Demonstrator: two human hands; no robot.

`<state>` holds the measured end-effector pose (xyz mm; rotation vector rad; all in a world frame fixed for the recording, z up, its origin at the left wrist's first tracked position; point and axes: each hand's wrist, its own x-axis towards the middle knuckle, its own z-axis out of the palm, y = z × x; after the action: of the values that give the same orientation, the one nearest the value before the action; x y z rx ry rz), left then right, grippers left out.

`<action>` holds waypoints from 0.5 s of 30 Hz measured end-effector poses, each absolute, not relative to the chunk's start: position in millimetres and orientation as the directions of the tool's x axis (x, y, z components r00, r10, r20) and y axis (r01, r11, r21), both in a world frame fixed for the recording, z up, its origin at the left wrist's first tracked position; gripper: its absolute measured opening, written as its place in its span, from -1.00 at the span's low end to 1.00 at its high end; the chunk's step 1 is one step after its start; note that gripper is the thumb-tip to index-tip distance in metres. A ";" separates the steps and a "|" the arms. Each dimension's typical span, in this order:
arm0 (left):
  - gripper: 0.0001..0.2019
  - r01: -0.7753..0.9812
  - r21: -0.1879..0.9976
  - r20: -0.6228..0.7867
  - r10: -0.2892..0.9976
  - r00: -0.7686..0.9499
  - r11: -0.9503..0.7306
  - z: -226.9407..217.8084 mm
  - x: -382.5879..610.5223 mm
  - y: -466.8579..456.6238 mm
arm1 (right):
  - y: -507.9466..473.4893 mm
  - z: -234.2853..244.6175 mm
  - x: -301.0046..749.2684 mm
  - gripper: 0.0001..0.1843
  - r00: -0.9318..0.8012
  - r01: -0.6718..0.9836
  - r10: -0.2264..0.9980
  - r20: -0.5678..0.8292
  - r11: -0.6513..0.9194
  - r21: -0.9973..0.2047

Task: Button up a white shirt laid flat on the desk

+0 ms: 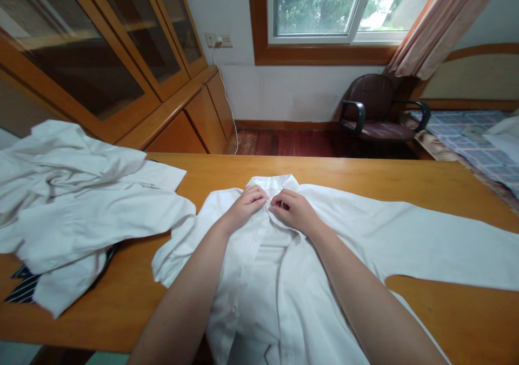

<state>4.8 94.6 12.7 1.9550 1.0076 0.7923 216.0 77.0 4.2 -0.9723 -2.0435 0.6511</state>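
A white button-up shirt [344, 208] lies front side up on the wooden table, its collar [275, 182] toward the far edge. One sleeve stretches out to the right; the other is bunched at the left. Just below the collar, my left hand [249, 203] pinches the shirt's front edge with bent fingers. Close beside it, my right hand [294, 209] is closed on the other front edge, fingertips almost meeting the left ones. Whether a button is between the fingers is hidden. Below my hands the front panels hang apart, showing the inside of the back.
A heap of white clothes [81, 192] covers the table's left end, with a dark striped piece [24, 289] under it. Beyond the wooden table [324, 165] stand a glass-doored cabinet [121, 46], an office chair [373, 105] and a bed [466, 138] at the right.
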 end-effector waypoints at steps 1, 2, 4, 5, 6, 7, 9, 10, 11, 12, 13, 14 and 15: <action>-0.76 0.369 0.846 0.172 0.853 0.493 -0.385 12.7 4.9 94.6 | 77.4 3.8 216.1 -0.93 -0.419 0.416 0.806 0.419 0.580 -0.700; -0.76 0.372 0.843 0.174 0.851 0.496 -0.389 12.8 5.0 94.5 | 77.7 3.5 216.1 -0.93 -0.422 0.416 0.804 0.418 0.582 -0.698; -0.76 0.378 0.837 0.177 0.850 0.496 -0.395 13.3 5.5 94.1 | 77.9 3.7 216.0 -0.92 -0.424 0.418 0.801 0.422 0.587 -0.694; -0.76 0.382 0.835 0.177 0.851 0.495 -0.396 13.8 5.8 93.8 | 77.9 4.1 216.0 -0.92 -0.422 0.419 0.800 0.426 0.589 -0.691; -0.76 0.384 0.833 0.178 0.851 0.493 -0.397 14.4 6.1 93.6 | 77.7 4.6 216.0 -0.92 -0.420 0.420 0.800 0.429 0.591 -0.689; -0.76 0.386 0.832 0.179 0.852 0.491 -0.398 15.0 6.5 93.3 | 77.5 5.2 216.2 -0.92 -0.418 0.419 0.799 0.432 0.592 -0.689; -0.76 0.389 0.830 0.184 0.855 0.484 -0.399 16.1 7.3 92.6 | 76.9 6.7 216.8 -0.92 -0.411 0.416 0.802 0.434 0.589 -0.693; -0.76 0.393 0.828 0.188 0.857 0.479 -0.401 16.5 7.7 92.2 | 76.5 7.5 217.2 -0.92 -0.404 0.414 0.805 0.435 0.584 -0.698; -0.76 0.401 0.821 0.193 0.859 0.474 -0.406 16.8 8.2 91.7 | 76.2 8.3 217.7 -0.92 -0.392 0.414 0.810 0.436 0.579 -0.703; -0.76 0.415 0.809 0.203 0.861 0.467 -0.416 17.0 8.6 91.1 | 75.9 9.1 218.0 -0.91 -0.374 0.414 0.815 0.444 0.575 -0.706; -0.76 0.435 0.791 0.218 0.862 0.458 -0.431 17.1 9.0 90.4 | 75.7 9.8 218.3 -0.91 -0.352 0.415 0.817 0.457 0.574 -0.706; -0.77 0.459 0.766 0.238 0.861 0.449 -0.451 17.2 9.4 89.6 | 75.7 10.4 218.5 -0.89 -0.330 0.414 0.816 0.475 0.577 -0.704; -0.77 0.486 0.734 0.263 0.859 0.439 -0.474 17.2 9.7 88.6 | 75.8 10.8 218.5 -0.86 -0.313 0.412 0.812 0.493 0.584 -0.699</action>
<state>9.7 88.6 17.2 2.1236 1.1248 0.8521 218.5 75.8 10.8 -0.9811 -1.9347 0.5729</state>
